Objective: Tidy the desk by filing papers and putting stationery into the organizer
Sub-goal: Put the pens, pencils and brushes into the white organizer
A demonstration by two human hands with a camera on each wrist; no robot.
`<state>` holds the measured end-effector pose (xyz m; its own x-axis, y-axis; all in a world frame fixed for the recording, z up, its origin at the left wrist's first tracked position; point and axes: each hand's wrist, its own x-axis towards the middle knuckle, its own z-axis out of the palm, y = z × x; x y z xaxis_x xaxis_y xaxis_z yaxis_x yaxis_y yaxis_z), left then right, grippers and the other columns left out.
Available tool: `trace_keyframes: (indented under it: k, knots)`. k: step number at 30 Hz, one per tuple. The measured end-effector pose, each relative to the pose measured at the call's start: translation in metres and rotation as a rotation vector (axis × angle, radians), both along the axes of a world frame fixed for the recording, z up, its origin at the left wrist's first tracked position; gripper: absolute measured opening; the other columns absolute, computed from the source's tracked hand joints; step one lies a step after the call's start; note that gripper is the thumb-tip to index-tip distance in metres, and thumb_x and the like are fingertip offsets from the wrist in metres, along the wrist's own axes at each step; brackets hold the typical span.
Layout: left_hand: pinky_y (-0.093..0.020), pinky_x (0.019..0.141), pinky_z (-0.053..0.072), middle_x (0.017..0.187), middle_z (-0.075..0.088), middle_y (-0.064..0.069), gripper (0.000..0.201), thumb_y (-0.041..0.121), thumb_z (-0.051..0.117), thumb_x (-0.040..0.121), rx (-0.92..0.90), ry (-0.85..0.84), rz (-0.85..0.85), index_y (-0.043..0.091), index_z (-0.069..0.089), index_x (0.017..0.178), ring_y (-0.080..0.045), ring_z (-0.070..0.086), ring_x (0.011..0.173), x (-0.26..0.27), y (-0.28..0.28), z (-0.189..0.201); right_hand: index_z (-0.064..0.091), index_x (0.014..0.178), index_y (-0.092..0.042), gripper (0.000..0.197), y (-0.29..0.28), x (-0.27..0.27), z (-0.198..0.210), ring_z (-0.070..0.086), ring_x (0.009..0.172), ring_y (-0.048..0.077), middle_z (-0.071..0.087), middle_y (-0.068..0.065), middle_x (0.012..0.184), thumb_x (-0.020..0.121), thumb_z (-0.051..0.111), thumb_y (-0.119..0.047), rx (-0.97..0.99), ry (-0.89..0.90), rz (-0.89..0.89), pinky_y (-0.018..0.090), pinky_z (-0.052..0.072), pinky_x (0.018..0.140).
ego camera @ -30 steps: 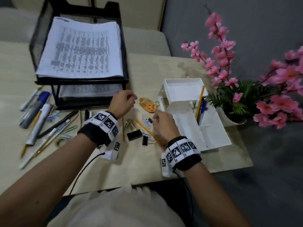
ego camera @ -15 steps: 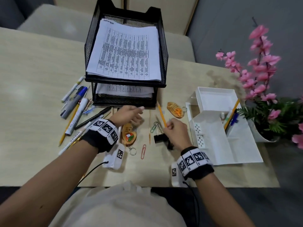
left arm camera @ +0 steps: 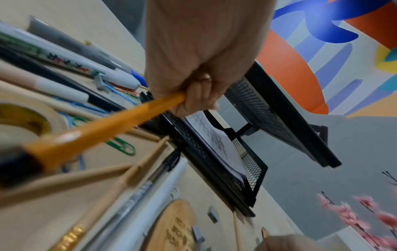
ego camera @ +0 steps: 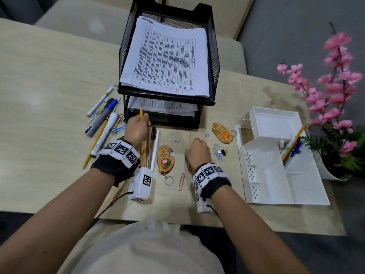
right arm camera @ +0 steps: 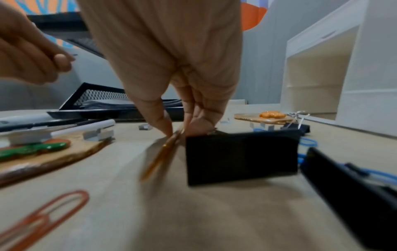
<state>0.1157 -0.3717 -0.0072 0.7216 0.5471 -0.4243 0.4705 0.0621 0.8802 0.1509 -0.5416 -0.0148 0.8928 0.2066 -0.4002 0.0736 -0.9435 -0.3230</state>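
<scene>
Since 0.5 s ago: yellow pencil [ego camera: 141,115] gone from the right hand [ego camera: 198,152] into the left hand [ego camera: 137,128], now at centre frame just before the black paper tray [ego camera: 215,62]; view tilted further down.

To do this step well: gather the small items in one fist, carry them straight to the white organizer [ego camera: 276,180] at the right of the frame, and drop pencils point-down into the tall slot beside those already standing there; keep clips for the shallow tray.

Left hand: fingers wrapped tight round the pencil mid-shaft, tip pointing up toward the tray, wrist level above the pens [ego camera: 153,149]. Right hand: low over the surface [ego camera: 49,80], knuckles up, fingertips [right arm camera: 166,126] pinched together on a thin orange-brown sliver, too blurred to name, with a black binder clip [right arm camera: 241,158] just beside. Papers already filed in both tiers.
</scene>
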Motion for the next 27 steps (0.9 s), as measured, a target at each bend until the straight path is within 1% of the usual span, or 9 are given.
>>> trace_keyframes:
  k: [3, 6, 9, 13, 18, 20, 22, 24, 27]
  knots:
    - [-0.024, 0.048, 0.031, 0.062, 0.046, -0.001, 0.030, 0.019, 0.041, 0.096, -0.046, 0.042, -0.010, 0.019, 0.057, 0.071, -0.013, 0.038, 0.051, -0.008, 0.009, -0.001, 0.053, 0.109, 0.004, 0.024, -0.001, 0.000, -0.003, 0.055, 0.109, 0.038, 0.056, 0.023, 0.119, 0.090, 0.045, -0.009, -0.068, -0.002, 0.006, 0.038, 0.046, 0.083]
    - [-0.019, 0.047, 0.039, 0.069, 0.050, -0.003, 0.025, 0.010, 0.037, 0.098, -0.216, 0.048, -0.027, 0.011, 0.060, 0.089, -0.011, 0.043, 0.055, -0.014, 0.009, 0.005, 0.057, 0.099, 0.000, 0.021, -0.005, 0.001, 0.000, 0.057, 0.099, 0.037, 0.060, 0.021, 0.110, 0.086, 0.052, -0.015, -0.071, 0.008, -0.031, 0.036, 0.045, 0.074]
    - [-0.016, 0.052, 0.051, 0.083, 0.055, -0.006, 0.022, 0.014, 0.035, 0.100, -0.418, 0.054, -0.039, 0.005, 0.055, 0.104, -0.012, 0.055, 0.070, -0.017, 0.007, 0.014, 0.054, 0.078, -0.009, 0.009, -0.002, -0.005, 0.008, 0.057, 0.079, 0.029, 0.061, 0.015, 0.087, 0.080, 0.058, -0.016, 0.143, -0.004, -0.111, 0.032, 0.044, 0.064]
    - [-0.022, 0.064, 0.048, 0.085, 0.057, -0.005, 0.030, 0.021, 0.031, 0.102, -0.520, 0.054, -0.161, 0.008, 0.055, 0.090, -0.013, 0.055, 0.076, -0.020, 0.001, 0.021, 0.053, 0.069, -0.018, 0.020, 0.022, -0.023, 0.024, 0.056, 0.063, 0.013, 0.062, 0.003, 0.076, 0.084, 0.058, -0.007, 0.571, 0.116, -0.156, 0.017, 0.047, 0.054]
    - [-0.024, 0.067, 0.053, 0.088, 0.060, -0.009, 0.037, 0.020, 0.027, 0.102, -0.557, -0.066, 0.031, 0.009, 0.051, 0.077, -0.014, 0.060, 0.080, -0.022, 0.011, 0.015, 0.055, 0.063, -0.020, 0.029, 0.057, -0.034, 0.022, 0.054, 0.053, 0.011, 0.060, 0.001, 0.063, 0.087, 0.056, -0.005, 0.677, 0.252, -0.069, 0.024, 0.047, 0.056]
    - [-0.027, 0.072, 0.055, 0.087, 0.061, -0.011, 0.036, 0.018, 0.027, 0.102, -0.562, -0.113, 0.177, 0.010, 0.044, 0.071, -0.018, 0.063, 0.081, -0.025, 0.024, 0.013, 0.057, 0.062, -0.015, 0.029, 0.063, -0.033, 0.016, 0.057, 0.056, 0.014, 0.063, 0.006, 0.066, 0.089, 0.054, -0.007, 0.643, 0.223, -0.089, 0.028, 0.050, 0.062]
    - [-0.027, 0.071, 0.055, 0.085, 0.061, -0.012, 0.035, 0.016, 0.028, 0.101, -0.533, -0.134, 0.231, 0.011, 0.043, 0.070, -0.018, 0.064, 0.079, -0.030, 0.037, 0.012, 0.060, 0.068, -0.007, 0.024, 0.068, -0.032, 0.010, 0.063, 0.074, 0.026, 0.068, 0.015, 0.077, 0.089, 0.050, -0.009, 0.494, 0.106, -0.059, 0.035, 0.052, 0.074]
    - [-0.026, 0.074, 0.053, 0.081, 0.061, -0.010, 0.035, 0.017, 0.030, 0.100, -0.470, -0.136, 0.226, 0.012, 0.045, 0.070, -0.013, 0.066, 0.070, -0.034, 0.048, 0.013, 0.061, 0.082, -0.004, 0.019, 0.071, -0.034, 0.006, 0.060, 0.094, 0.034, 0.067, 0.019, 0.095, 0.090, 0.046, -0.012, 0.289, 0.018, 0.020, 0.036, 0.048, 0.080]
    - [-0.026, 0.074, 0.053, 0.074, 0.058, -0.007, 0.034, 0.021, 0.033, 0.101, -0.423, -0.144, 0.213, 0.013, 0.050, 0.073, -0.009, 0.066, 0.056, -0.038, 0.059, 0.012, 0.059, 0.106, -0.001, 0.025, 0.075, -0.040, 0.002, 0.056, 0.107, 0.034, 0.061, 0.018, 0.114, 0.092, 0.048, -0.018, 0.046, -0.039, 0.135, 0.036, 0.046, 0.083]
